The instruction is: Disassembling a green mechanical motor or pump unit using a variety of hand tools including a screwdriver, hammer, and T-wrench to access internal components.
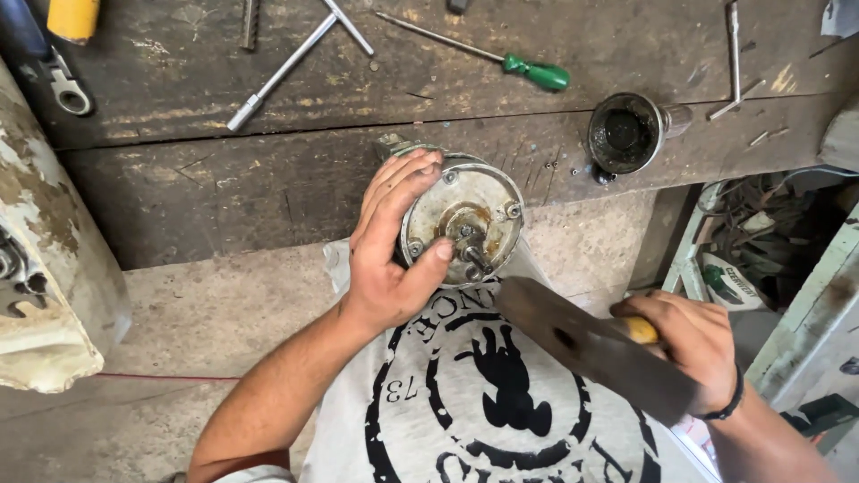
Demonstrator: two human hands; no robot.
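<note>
My left hand point(386, 246) grips a round, rusty metal motor housing point(470, 210) at the front edge of a wooden workbench point(206, 179), thumb across its end plate. A short shaft point(477, 259) sticks out of the plate's middle toward me. My right hand point(693, 344) is closed around the yellowish handle of a hammer. Its dark steel head point(591, 353) hangs just below and to the right of the shaft, slightly blurred.
On the bench lie a green-handled screwdriver point(535, 72), a T-handle socket wrench point(282, 72), a ratchet spanner point(64, 85) and a greasy metal cup point(626, 132). A chipped white casing point(45, 286) stands at left. A crate of scrap parts point(761, 233) sits at right.
</note>
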